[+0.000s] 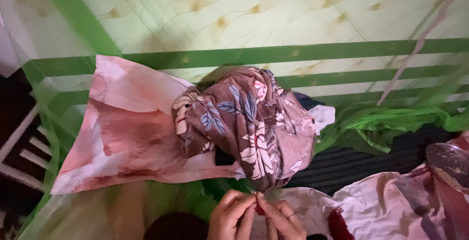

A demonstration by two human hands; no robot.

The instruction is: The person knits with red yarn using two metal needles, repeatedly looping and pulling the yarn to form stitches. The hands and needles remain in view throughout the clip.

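Note:
My left hand (232, 215) and my right hand (278, 218) meet at the bottom centre, fingertips pinched together on a small dark red item (260, 209) that is too small to identify. A ring sits on one finger of the right hand. Just beyond the hands lies a bundled brown cloth with a leaf and flower print (249, 127). A pink and white pillow (132, 132) lies to its left.
A green mosquito net (381, 127) hangs and bunches along the bed's far side against a patterned pale wall. A metal plate with crumbs (449, 164) rests at the right edge. A pink and grey printed sheet (386, 206) and a dark striped blanket (351, 164) cover the bed.

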